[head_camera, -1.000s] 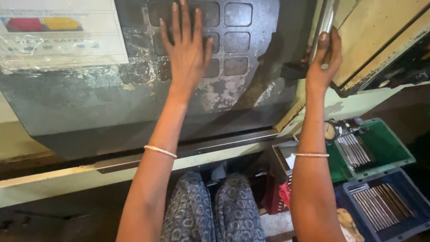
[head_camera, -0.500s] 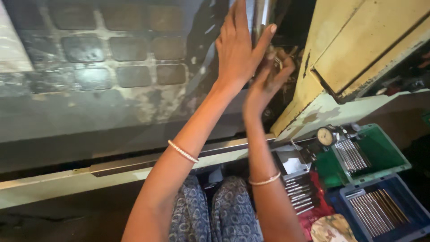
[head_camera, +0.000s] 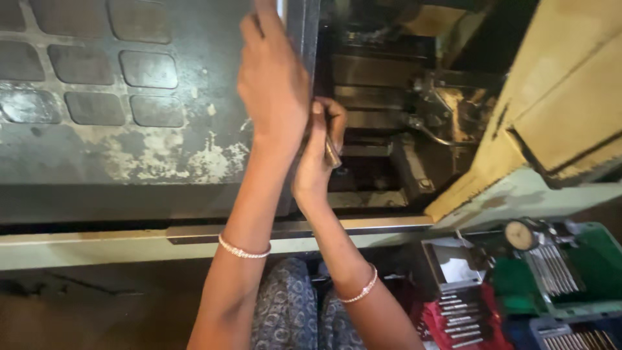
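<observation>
A worn grey sliding door (head_camera: 129,149) with dark recessed panels fills the left of the head view. My left hand (head_camera: 272,84) is wrapped around the door's right edge, by its vertical metal handle (head_camera: 297,26). Just below and behind it, my right hand (head_camera: 319,152) is curled against the same edge. A small metal piece (head_camera: 332,154) is pinched in its fingers. To the right of the door the dark machine interior (head_camera: 414,129) stands exposed, with metal fixtures inside.
A cream machine housing (head_camera: 557,97) borders the opening on the right. Below it sit a green tray (head_camera: 596,259) with a dial gauge (head_camera: 521,234) and metal rods, a red tray (head_camera: 453,317) and a blue tray (head_camera: 570,338). My patterned trousers (head_camera: 291,311) show beneath the door rail (head_camera: 97,246).
The door has slid left and uncovered the machine interior. My left hand went from flat on the door panel to its right edge. My right hand dropped lower along that edge.
</observation>
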